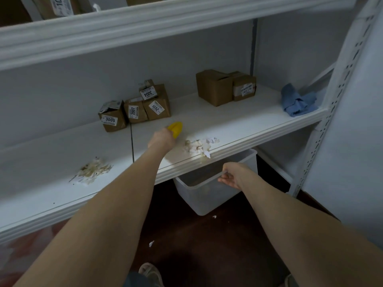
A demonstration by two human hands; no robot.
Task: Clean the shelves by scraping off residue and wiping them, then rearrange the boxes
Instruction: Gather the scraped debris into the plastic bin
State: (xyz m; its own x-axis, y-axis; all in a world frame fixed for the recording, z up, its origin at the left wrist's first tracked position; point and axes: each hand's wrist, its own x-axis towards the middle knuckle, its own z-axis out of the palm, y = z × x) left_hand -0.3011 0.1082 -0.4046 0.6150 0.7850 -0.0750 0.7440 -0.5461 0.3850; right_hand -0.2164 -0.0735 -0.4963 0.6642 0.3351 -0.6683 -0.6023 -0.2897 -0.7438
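**Scraper on the shelf, bin held at its edge**

A yellow scraper [176,129] is gripped in the left hand [162,139], which is closed around it over the white shelf [238,121]; the working end of the tool is hidden by the hand, so whether it touches the board cannot be told. Just to the right of that hand a pile of torn paper scraps [200,146] lies at the front lip of the shelf, with one piece hanging over the edge. A second pile of scraps [92,170] is seen on the left section of the shelf, well apart from the first.

The rim of a clear plastic bin [205,195] is pinched by the right hand [233,176], fingers curled over the edge; the bin is held below the shelf front, beneath the first pile.

At the back of the shelf a cluster of small brown boxes is stacked; labels reading 3005 [113,119], 2007 [135,113], 2011 [157,108] and 3004 [149,92] can be read, the last resting on top of the others. Further right, two larger boxes [226,88] stand touching each other. A crumpled blue cloth [297,101] is left near the right end of the shelf, beside the perforated upright [339,92].

A few paper bits [151,243] are scattered on the dark floor [207,245]; more boxes are partly seen on the upper shelf [124,23].
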